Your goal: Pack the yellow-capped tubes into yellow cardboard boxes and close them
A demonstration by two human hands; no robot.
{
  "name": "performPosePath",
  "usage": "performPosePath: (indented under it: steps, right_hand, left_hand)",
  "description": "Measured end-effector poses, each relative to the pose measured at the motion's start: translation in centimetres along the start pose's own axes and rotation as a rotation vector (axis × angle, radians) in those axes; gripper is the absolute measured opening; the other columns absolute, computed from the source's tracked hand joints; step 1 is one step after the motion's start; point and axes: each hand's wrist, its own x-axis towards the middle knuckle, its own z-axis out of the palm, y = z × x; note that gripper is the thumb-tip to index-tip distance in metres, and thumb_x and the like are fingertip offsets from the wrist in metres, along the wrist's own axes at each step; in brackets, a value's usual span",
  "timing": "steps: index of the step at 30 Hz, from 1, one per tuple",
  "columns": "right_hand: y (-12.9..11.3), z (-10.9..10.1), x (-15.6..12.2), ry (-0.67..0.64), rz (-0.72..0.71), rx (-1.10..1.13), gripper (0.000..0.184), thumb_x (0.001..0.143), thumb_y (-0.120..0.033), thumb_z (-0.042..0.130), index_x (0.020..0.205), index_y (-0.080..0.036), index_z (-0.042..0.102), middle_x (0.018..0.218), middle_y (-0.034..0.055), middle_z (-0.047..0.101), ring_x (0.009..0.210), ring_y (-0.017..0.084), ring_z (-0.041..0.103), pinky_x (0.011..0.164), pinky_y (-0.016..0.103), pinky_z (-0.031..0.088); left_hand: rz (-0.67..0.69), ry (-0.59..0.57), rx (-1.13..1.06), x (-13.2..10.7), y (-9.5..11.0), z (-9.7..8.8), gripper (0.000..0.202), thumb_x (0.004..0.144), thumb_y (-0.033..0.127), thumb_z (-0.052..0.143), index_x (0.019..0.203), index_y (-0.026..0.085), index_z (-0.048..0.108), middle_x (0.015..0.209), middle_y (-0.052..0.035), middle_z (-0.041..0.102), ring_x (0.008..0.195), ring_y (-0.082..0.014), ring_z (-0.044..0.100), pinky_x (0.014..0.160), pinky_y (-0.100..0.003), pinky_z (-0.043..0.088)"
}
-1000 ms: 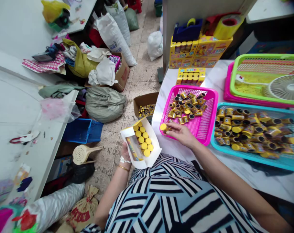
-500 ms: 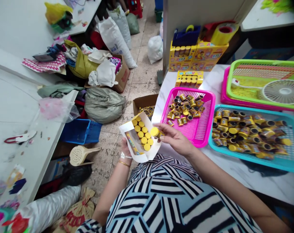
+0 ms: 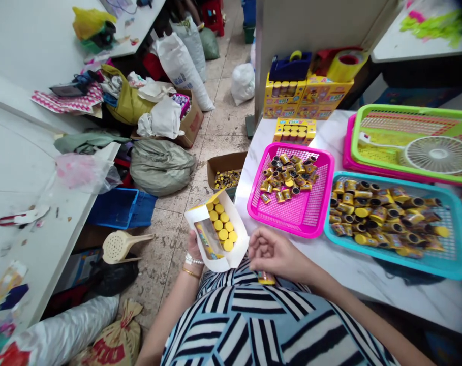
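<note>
The small yellow-capped tube (image 3: 266, 277) lies just below the right hand (image 3: 276, 254), against the striped garment (image 3: 253, 325) at the table's edge. The view there is poor, but it looks apart from the fingers (image 3: 259, 244), which curl loosely, released and holding nothing visible. The left hand (image 3: 195, 248) grasps a white carton (image 3: 239, 244) from beneath, with rows of yellow caps (image 3: 220, 218) packed inside beside a clear window.

The white marble table (image 3: 368, 292) carries a pink basket (image 3: 329, 193) and a teal basket (image 3: 459, 239), both heaped with loose yellow-and-black tubes (image 3: 379, 216). Beyond them, a green tray (image 3: 406, 108) sits on a pink one, with a small fan (image 3: 438, 155) lying on it. On the tiled floor (image 3: 223, 112) below stand sacks (image 3: 162, 168) and a cardboard box (image 3: 226, 162) of tubes.

Half a second earlier, the right hand held a tube up beside the carton; now it has drawn back toward the body.
</note>
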Motion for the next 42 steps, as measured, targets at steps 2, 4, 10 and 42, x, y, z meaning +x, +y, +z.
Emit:
performPosePath:
  steps: [2,4,10,42]
  right_hand:
    - [0.4,-0.3,-1.2,-0.021,-0.092,-0.287,0.032,0.079,-0.036,0.073,0.103,-0.025,0.056,0.097,0.0033,0.066,0.078,0.016,0.064,0.068,0.03,0.054]
    - [1.2,-0.6,-1.8,0.011,-0.223,-0.577,0.018,0.087,-0.037,0.063,0.102,-0.027,0.063,0.107,0.007,0.064,0.089,0.02,0.063,0.077,0.035,0.054]
    - [2.5,-1.9,-3.0,-0.048,-0.463,-0.623,0.019,0.095,-0.03,0.051,0.106,-0.026,0.067,0.092,0.006,0.066,0.085,0.016,0.063,0.076,0.027,0.054]
    - [7.8,-9.6,9.1,0.588,0.124,-1.042,0.027,0.084,-0.03,0.06,0.106,-0.017,0.068,0.11,0.0126,0.067,0.09,0.024,0.062,0.076,0.034,0.049]
  left_hand:
    - [0.047,0.02,-0.038,0.2,0.3,-0.3,0.072,0.058,0.073,0.071,0.116,0.03,0.069,0.128,-0.0086,0.065,0.124,-0.0386,0.053,0.105,-0.053,0.043]
    - [0.098,0.026,-0.062,0.6,0.7,-0.1,0.072,0.057,0.072,0.074,0.115,0.029,0.069,0.125,-0.008,0.067,0.124,-0.0379,0.054,0.105,-0.052,0.042]
    - [0.184,0.052,-0.087,1.7,1.1,2.5,0.073,0.069,0.075,0.062,0.127,0.031,0.06,0.134,-0.0033,0.062,0.127,-0.0298,0.052,0.109,-0.047,0.039]
    - [0.052,0.132,0.136,2.8,0.9,4.5,0.079,0.068,0.086,0.041,0.107,0.024,0.072,0.119,-0.0088,0.07,0.128,-0.0373,0.05,0.106,-0.049,0.04]
